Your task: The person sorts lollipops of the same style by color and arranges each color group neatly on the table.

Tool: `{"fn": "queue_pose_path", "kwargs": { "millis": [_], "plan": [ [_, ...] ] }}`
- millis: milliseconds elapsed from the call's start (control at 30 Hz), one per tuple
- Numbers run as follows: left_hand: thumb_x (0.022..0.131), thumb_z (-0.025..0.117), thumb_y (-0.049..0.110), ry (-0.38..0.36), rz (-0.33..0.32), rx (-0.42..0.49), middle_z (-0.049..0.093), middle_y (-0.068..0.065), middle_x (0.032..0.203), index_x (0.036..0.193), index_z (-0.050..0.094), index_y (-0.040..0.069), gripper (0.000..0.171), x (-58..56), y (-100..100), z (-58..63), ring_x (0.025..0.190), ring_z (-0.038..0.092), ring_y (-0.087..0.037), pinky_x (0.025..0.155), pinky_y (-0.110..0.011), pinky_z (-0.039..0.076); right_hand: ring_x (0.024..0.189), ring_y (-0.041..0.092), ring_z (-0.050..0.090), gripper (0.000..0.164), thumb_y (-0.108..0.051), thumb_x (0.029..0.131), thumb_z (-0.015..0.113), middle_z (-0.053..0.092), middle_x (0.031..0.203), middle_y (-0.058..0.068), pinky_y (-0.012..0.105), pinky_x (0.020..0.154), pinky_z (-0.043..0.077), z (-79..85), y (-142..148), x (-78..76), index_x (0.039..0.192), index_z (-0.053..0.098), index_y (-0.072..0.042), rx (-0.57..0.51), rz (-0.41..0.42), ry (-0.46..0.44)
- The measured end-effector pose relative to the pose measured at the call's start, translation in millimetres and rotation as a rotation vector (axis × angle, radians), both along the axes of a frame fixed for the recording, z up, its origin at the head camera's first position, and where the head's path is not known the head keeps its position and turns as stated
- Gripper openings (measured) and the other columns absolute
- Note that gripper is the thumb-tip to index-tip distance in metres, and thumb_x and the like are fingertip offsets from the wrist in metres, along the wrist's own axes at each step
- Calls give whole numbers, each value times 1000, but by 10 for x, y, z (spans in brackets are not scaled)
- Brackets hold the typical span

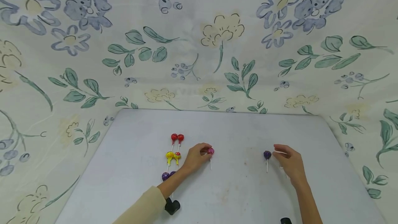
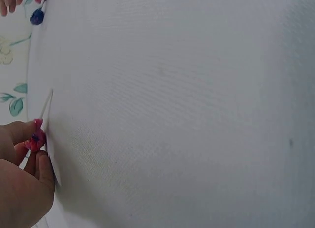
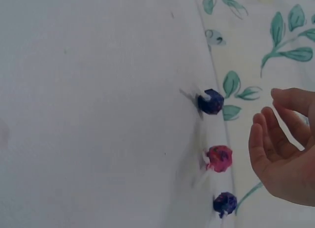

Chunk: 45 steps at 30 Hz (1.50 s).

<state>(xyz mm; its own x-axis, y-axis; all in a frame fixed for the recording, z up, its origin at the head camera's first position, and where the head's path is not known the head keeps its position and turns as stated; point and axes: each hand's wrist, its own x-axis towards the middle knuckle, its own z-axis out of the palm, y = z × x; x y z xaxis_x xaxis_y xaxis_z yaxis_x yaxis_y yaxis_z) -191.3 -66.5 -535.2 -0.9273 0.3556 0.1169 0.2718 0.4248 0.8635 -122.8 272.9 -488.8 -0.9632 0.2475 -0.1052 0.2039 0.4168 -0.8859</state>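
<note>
My left hand (image 1: 196, 158) pinches a pink lollipop (image 1: 210, 151) by its wrapped head, its white stick pointing toward me. In the left wrist view, thumb and fingertips close around the pink wrapper, just at the white board. My right hand (image 1: 290, 163) holds nothing, its fingers loosely bent beside a dark purple lollipop (image 1: 267, 155). From the right wrist, this hand (image 3: 285, 144) appears beside a row of lollipops: a purple one (image 3: 211, 102), a pink one (image 3: 219, 158) and another purple one (image 3: 225, 203). In the head view the right hand partly hides some of them.
Left of my left hand lie pairs of lollipops in a column: red (image 1: 177, 137), yellow (image 1: 170, 155) and purple (image 1: 166, 176), partly covered by my forearm. A black object (image 1: 172, 206) shows beside the sleeve. Flowered cloth (image 1: 199, 44) surrounds the white board (image 1: 236, 196).
</note>
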Motion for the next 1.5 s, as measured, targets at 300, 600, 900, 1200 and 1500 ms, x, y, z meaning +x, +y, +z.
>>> {"fn": "queue_pose_path", "kwargs": {
  "millis": [300,600,900,1200,1500],
  "plan": [
    [91,69,-2,-17,9,9,65,-16,110,118,65,-5,27,0,6,-1,103,62,-30,92,-42,53,103,7,59,41,-14,99,62,57,135,23,16,83,44,-121,306,-16,135,56,5,4,-20,-80],
    [91,70,-1,-15,15,9,66,-14,110,117,66,-3,27,-16,20,-20,102,62,-29,92,-39,53,121,41,54,38,-10,97,62,59,129,28,13,74,46,-177,337,-7,132,58,6,88,-18,-75],
    [90,70,-1,-16,16,-1,66,-14,110,117,66,-3,27,-11,26,-14,103,62,-29,92,-38,54,117,46,56,34,-6,97,60,60,126,30,57,97,46,-317,312,14,128,60,6,163,-10,-95],
    [90,70,1,-54,13,-31,67,-10,106,113,66,0,23,-24,17,41,98,62,-25,88,-35,55,117,50,55,33,-4,95,60,60,124,32,60,95,46,-319,291,19,126,60,8,206,29,-88],
    [89,71,3,-117,24,-33,68,-8,99,105,66,3,17,-107,-10,80,93,63,-24,84,-35,56,119,49,54,35,-5,96,61,59,127,31,59,97,46,-365,318,12,128,59,8,187,42,-95]
  ]
}}
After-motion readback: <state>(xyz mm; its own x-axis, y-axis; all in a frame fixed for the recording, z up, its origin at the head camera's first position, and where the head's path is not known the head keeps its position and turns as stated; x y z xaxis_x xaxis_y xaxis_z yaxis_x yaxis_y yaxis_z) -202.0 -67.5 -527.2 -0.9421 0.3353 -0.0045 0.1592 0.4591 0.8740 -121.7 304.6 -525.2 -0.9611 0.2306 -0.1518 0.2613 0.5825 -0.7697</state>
